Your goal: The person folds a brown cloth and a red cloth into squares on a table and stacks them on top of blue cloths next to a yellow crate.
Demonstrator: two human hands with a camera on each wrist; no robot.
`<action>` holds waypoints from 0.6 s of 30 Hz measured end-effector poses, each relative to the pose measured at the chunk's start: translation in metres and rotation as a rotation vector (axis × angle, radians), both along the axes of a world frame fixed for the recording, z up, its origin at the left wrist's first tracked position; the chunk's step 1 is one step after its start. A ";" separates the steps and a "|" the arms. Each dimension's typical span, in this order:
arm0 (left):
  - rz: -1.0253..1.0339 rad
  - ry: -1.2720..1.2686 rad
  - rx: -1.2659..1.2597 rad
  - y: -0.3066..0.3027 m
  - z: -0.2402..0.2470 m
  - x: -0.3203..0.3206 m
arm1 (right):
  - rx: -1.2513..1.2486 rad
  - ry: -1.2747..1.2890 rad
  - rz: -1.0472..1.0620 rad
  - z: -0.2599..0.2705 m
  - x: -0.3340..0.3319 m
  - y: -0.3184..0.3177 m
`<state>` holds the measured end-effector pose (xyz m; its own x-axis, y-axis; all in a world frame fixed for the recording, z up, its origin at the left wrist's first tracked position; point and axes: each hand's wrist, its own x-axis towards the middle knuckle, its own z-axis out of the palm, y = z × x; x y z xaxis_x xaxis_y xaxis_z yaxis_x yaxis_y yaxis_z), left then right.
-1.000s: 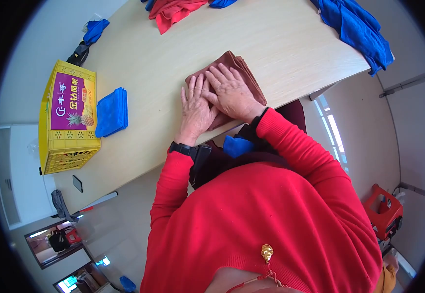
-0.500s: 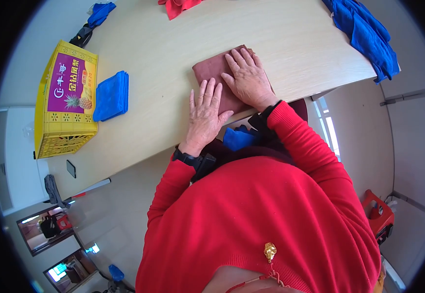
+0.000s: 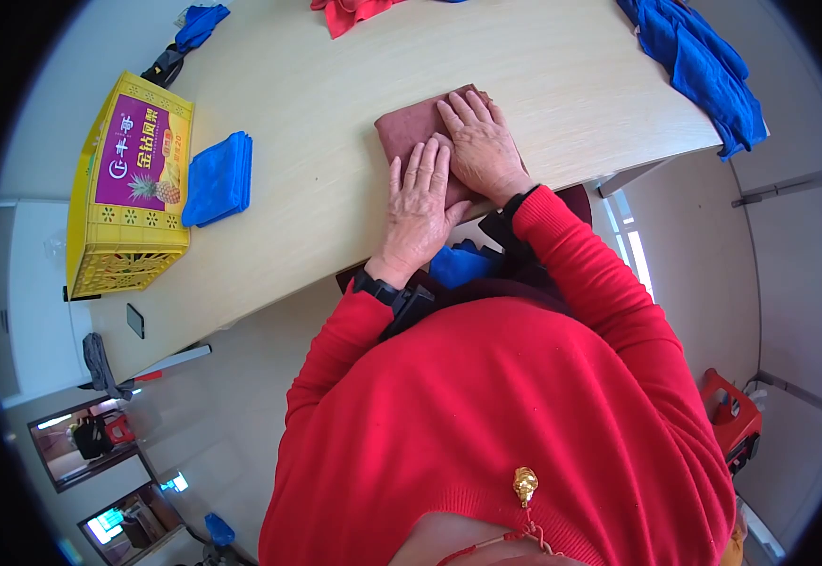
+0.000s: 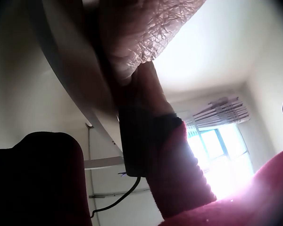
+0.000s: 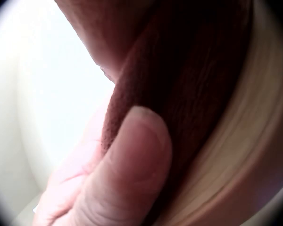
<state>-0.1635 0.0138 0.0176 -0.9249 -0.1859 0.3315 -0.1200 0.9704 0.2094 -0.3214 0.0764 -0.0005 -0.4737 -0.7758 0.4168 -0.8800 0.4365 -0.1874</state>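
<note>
A folded brown cloth [image 3: 403,130] lies near the table's front edge, partly covered by both hands. The left hand [image 3: 415,209] rests across its near left part, fingers straight and fingertips beside the other hand. Flat on the right part of the cloth, the right hand [image 3: 483,149] has its fingers extended toward the far edge. In the right wrist view, a thumb [image 5: 137,162] lies against the side of the brown cloth [image 5: 193,89], close to the table edge. The left wrist view is dark and shows mostly skin and a sleeve.
A yellow crate [image 3: 128,198] stands at the left, with a folded blue cloth [image 3: 219,181] beside it and a phone [image 3: 135,321] nearby. Red cloth [image 3: 350,13] lies at the far edge; blue cloth [image 3: 704,75] hangs over the right corner. More blue fabric [image 3: 463,264] sits on the lap.
The hands, first close together on the cloth, moved apart, and the left hand then slid back up and right onto it. The right hand stays flat on the cloth's right part.
</note>
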 end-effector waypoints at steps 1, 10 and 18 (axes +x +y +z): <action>-0.005 0.002 -0.001 0.000 -0.002 0.000 | 0.000 0.003 -0.006 0.000 -0.001 0.001; 0.006 -0.038 -0.033 -0.006 -0.006 0.024 | -0.019 -0.040 -0.002 0.003 -0.002 0.005; 0.025 0.027 0.124 -0.043 0.004 0.014 | 0.044 0.073 -0.016 0.018 0.003 0.006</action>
